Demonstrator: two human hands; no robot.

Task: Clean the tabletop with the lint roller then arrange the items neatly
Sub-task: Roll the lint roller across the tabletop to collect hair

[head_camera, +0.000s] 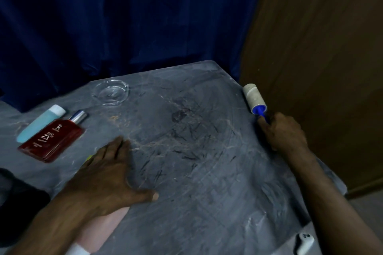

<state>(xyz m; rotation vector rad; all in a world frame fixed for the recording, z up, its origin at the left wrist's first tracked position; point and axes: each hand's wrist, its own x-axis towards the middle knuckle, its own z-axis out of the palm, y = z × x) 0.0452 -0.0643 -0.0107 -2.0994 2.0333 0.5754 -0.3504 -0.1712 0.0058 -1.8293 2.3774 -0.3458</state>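
Observation:
My right hand (pixel 284 132) grips the blue handle of the lint roller (pixel 254 98) at the right edge of the grey marble tabletop (pixel 196 172); its pale roll points away from me. My left hand (pixel 112 174) lies flat on the table with fingers spread, partly covering a pink object (pixel 99 232) and a yellow-green thing (pixel 89 158). At the left lie a red perfume bottle (pixel 51 141) with a silver cap and a light blue tube (pixel 40 122), side by side. A clear glass ashtray (pixel 110 92) sits at the back.
Dark scuffs mark the table's middle. A blue curtain (pixel 124 16) hangs behind the table and a brown wooden panel (pixel 323 47) stands to the right. A white device (pixel 303 243) lies at the near right corner. Something dark (pixel 18 198) lies at the left edge.

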